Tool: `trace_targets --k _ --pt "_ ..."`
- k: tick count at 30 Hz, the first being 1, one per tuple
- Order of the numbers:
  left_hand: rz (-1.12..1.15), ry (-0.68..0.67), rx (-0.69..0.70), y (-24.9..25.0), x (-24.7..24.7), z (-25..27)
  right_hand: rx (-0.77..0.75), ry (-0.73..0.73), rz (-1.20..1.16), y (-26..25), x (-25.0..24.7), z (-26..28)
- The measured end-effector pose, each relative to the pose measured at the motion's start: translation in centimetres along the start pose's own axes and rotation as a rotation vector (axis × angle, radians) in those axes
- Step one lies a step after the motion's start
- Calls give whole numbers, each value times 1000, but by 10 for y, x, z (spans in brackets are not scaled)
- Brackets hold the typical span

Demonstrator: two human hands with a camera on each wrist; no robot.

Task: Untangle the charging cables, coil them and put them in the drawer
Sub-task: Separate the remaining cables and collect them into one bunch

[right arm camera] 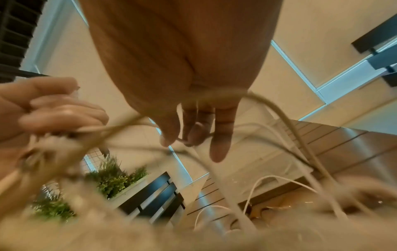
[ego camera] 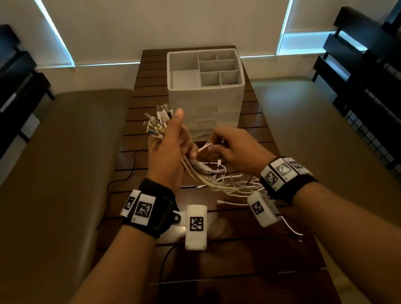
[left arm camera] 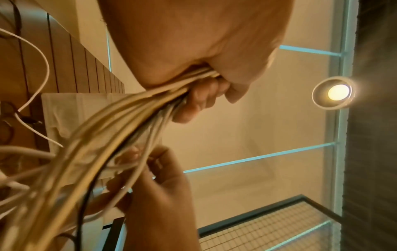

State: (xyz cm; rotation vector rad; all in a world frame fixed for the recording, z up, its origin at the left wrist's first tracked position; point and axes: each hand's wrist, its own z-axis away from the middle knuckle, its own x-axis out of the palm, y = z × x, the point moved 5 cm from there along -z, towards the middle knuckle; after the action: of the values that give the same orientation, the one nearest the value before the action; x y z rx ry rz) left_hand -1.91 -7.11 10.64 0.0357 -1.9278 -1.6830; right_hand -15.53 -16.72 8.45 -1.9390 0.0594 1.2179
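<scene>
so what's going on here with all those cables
A person is sorting a tangle of charging cables over a slatted wooden table. The left hand grips a bunch of them in a fist, plug ends sticking up. The right hand pinches a single white cable beside that fist, apparently to tease it out. Loose ends trail on the table. The white drawer organizer stands behind; nothing looks coiled or put away yet.

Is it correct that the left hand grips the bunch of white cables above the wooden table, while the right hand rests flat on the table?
Not quite. The right hand is not flat on the wooden table; the head view shows it raised, pinching one cable from the bunch of white cables. The rest holds: the left hand grips the bunch above the table.
</scene>
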Motion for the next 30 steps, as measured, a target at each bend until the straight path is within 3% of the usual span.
trace_targets --k 4,6,10,13,17,19,21,26,28,30 --pt "-43 21 -24 -10 -9 5 -125 36 130 -12 -13 -24" --pt "-26 34 -61 -13 -17 7 -110 74 216 -16 -24 -33" --pt "-67 54 -139 -22 -34 19 35 185 25 2 -68 -42" --pt "-105 101 -174 -33 -45 26 12 181 -40 -2 -88 -45" --pt "-159 190 -205 -45 -47 30 -32 365 -175 -12 -102 -53" --pt "-160 210 -205 -45 -49 32 19 246 -105 -9 -97 -57" --pt "-145 207 -197 -44 -51 32 103 10 82 3 -83 -55" --pt "-55 193 -159 -36 -58 30 397 -320 585 72 -53 -22" --pt "-26 194 -148 -36 -58 29 508 -494 675 88 -34 0" --pt "-15 200 -146 -36 -56 28 517 -587 689 86 -18 11"
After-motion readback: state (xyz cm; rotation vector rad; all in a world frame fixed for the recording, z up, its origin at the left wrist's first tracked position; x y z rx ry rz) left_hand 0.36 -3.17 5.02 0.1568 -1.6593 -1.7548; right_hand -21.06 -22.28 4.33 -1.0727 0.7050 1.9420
